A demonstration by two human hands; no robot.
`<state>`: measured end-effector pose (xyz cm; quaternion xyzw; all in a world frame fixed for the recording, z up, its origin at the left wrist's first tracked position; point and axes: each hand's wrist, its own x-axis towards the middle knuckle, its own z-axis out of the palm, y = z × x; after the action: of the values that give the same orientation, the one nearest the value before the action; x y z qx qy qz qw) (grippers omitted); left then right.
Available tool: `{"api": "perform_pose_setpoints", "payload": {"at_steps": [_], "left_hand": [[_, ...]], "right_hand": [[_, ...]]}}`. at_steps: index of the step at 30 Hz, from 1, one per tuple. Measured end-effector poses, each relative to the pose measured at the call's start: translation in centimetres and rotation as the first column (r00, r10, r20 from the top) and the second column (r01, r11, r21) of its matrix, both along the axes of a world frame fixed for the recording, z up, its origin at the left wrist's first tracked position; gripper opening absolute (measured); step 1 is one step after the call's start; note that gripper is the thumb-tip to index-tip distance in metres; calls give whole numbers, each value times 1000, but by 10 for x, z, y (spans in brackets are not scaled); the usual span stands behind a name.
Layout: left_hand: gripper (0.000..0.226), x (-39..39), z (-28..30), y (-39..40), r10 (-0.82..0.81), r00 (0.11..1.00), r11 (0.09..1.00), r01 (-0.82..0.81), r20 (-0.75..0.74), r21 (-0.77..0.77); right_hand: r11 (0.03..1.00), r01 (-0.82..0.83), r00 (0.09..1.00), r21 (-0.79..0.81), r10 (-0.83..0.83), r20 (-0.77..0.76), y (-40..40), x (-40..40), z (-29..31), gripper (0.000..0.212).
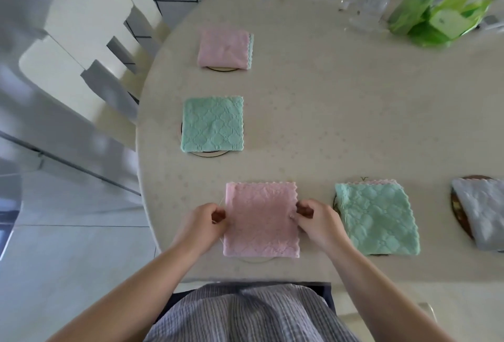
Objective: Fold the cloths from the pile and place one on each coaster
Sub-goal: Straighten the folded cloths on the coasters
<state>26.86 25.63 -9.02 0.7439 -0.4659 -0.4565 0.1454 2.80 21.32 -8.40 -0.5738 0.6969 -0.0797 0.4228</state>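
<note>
Pink cloth (261,219) on near coaster (256,260)

I see left hand (203,220) and right hand (317,220) pinching its side edges; four other folded cloths cover their coasters.

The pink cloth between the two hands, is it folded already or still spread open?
Folded. The pink cloth lies as a compact square like the other four, over a coaster peeking out below; the left hand and right hand pinch its side edges.

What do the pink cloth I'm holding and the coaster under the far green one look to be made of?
Pink cloth: soft plush fabric, likely microfibre, with a quilted embossed pattern and scalloped edges. Coaster: only a thin pale rim with a dark edge shows; possibly wood or cork, hard to tell.
</note>
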Motion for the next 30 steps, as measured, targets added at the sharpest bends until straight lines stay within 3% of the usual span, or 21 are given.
{"api": "perform_pose_setpoints", "payload": {"at_steps": [8,13,18,30], "left_hand": [[18,4,-2,-3,46,999,997,-44,-18,63],[14,11,-3,5,66,998,996,-65,-5,63],[13,19,-5,9,60,998,996,-61,27,68],[12,21,-4,0,28,998,997,-24,-59,76]], "right_hand": [[997,-48,998,53,50,-42,-7,8,1,7],[990,-93,996,105,93,7,-9,13,1,3],[979,-120,993,165,119,18,-12,18,2,18],[959,3,986,282,-51,161,-19,13,3,5]]}}
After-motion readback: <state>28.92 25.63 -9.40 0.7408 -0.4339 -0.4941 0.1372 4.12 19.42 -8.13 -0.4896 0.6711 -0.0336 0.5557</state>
